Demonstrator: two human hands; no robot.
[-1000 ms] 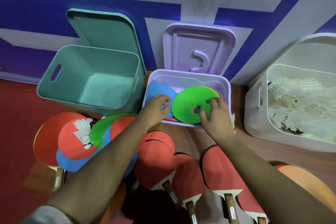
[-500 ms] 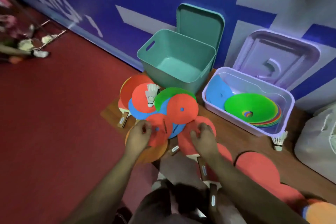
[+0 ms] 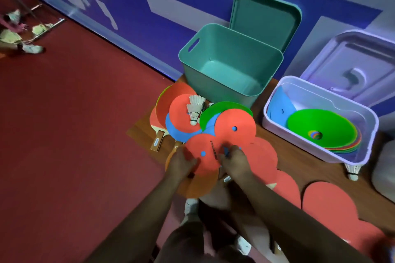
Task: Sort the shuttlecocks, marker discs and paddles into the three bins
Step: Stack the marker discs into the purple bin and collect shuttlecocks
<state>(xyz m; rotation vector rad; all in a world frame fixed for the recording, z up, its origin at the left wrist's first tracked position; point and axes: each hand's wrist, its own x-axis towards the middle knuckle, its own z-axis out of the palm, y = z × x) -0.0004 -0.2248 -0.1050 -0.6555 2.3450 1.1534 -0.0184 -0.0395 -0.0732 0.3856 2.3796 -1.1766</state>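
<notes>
Left hand and right hand: fingers curled on opposite edges of one red disc.
Just beyond the fingertips: overlapping pile of discs in red, blue and green, with one shuttlecock lying on it.
Further beyond the fingers: teal bin, lid propped behind.
Right of the right hand's fingers: red paddles in a row on the floor; lilac bin holding a stack topped by a green disc.
</notes>
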